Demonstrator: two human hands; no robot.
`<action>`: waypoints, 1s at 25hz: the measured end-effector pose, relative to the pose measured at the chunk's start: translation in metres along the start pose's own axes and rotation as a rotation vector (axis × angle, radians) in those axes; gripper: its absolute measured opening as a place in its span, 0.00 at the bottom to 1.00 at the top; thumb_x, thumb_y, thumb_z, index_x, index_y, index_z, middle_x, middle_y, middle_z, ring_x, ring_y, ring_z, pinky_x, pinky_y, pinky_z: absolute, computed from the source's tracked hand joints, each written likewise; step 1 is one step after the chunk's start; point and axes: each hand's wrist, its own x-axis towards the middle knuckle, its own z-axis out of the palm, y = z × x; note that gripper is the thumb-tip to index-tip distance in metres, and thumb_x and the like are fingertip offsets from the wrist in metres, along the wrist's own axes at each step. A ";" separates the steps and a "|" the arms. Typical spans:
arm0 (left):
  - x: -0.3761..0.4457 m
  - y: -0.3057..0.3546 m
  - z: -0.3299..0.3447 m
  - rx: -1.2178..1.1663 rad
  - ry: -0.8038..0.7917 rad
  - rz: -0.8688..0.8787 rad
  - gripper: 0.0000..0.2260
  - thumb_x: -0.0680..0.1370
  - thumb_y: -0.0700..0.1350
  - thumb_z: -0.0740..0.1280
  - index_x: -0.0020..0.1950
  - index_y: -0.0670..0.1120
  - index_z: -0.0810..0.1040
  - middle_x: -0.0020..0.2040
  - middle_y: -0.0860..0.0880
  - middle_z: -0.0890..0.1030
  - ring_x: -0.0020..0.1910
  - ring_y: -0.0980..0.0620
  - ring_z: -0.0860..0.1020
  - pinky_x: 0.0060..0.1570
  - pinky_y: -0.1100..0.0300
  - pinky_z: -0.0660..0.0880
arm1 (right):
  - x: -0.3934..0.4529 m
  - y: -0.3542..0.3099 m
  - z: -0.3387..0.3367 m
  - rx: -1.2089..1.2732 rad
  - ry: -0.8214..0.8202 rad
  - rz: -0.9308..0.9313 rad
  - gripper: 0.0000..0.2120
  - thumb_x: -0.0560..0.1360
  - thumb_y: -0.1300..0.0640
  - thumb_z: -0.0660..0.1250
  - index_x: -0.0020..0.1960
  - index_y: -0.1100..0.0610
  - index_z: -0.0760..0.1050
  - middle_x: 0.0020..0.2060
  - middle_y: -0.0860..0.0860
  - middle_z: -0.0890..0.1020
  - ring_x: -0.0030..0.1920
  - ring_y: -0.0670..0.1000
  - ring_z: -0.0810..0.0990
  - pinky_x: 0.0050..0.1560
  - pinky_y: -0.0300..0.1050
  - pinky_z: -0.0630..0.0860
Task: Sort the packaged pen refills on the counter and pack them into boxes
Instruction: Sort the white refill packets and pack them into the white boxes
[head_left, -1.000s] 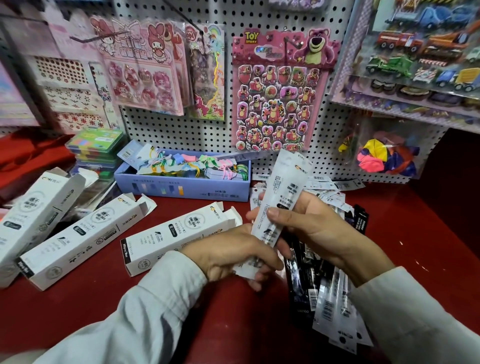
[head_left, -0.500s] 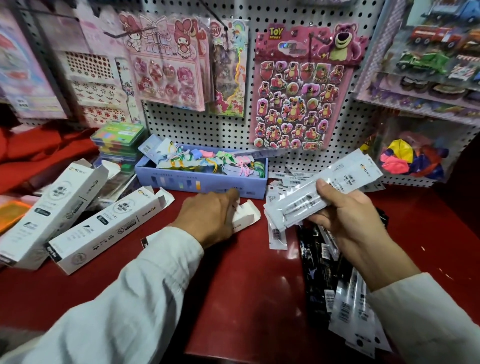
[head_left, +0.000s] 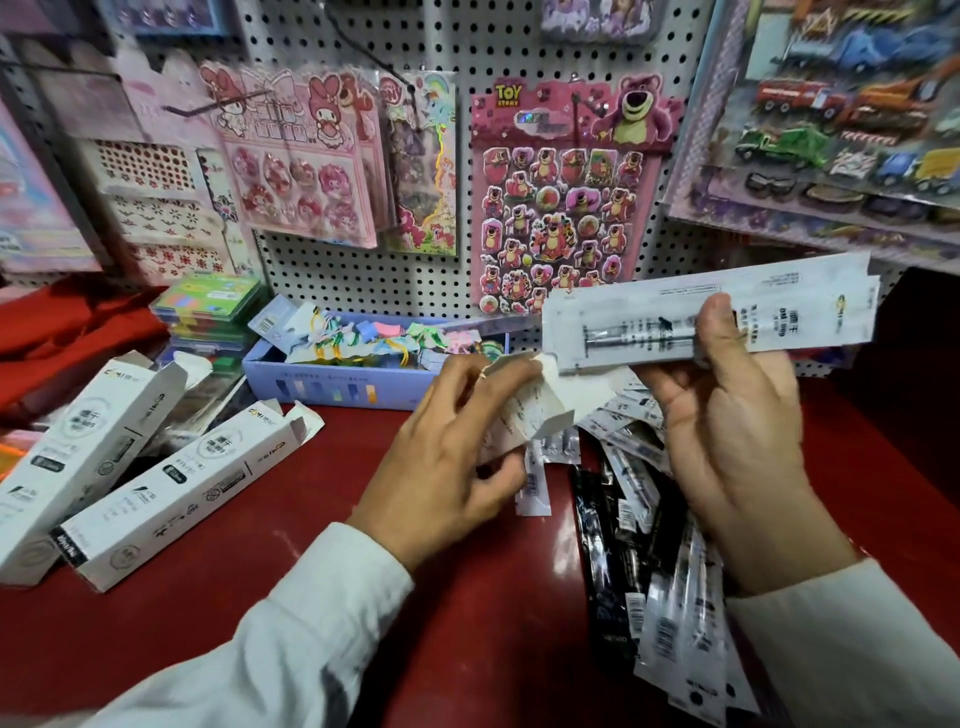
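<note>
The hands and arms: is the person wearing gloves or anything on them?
No gloves: both the left hand and right hand are bare. Each arm wears a long, loose white sleeve ending at the wrist. No watch or bracelet shows.

A stationery and toy shop — the sales corner behind a red surface (head_left: 322, 519).
A white pegboard (head_left: 363, 270) hangs packaged sticker sheets (head_left: 561, 208) and toy truck sets (head_left: 841, 119) for sale — below, a blue display tray (head_left: 332, 387) of small goods and white retail boxes (head_left: 171, 488).

White refill packets (head_left: 706, 312), raised, level
</note>
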 end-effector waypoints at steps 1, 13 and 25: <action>-0.001 0.000 0.002 0.052 -0.010 0.008 0.32 0.68 0.41 0.73 0.71 0.51 0.70 0.60 0.45 0.71 0.55 0.48 0.75 0.54 0.58 0.73 | -0.002 -0.001 0.001 -0.051 0.001 -0.023 0.29 0.72 0.54 0.70 0.69 0.63 0.68 0.62 0.62 0.80 0.60 0.58 0.82 0.51 0.55 0.82; 0.001 -0.001 0.000 0.143 0.030 0.059 0.23 0.71 0.43 0.73 0.67 0.52 0.78 0.66 0.44 0.72 0.50 0.47 0.79 0.39 0.50 0.80 | -0.009 0.003 0.002 -0.118 0.000 -0.025 0.20 0.78 0.57 0.66 0.68 0.62 0.70 0.63 0.64 0.79 0.60 0.60 0.81 0.54 0.60 0.81; 0.004 -0.001 0.001 0.164 0.046 0.019 0.15 0.71 0.47 0.68 0.57 0.51 0.74 0.65 0.48 0.68 0.47 0.47 0.77 0.33 0.48 0.78 | -0.009 0.005 0.003 -0.153 -0.139 -0.124 0.21 0.76 0.58 0.67 0.67 0.65 0.71 0.59 0.65 0.81 0.56 0.61 0.83 0.48 0.51 0.82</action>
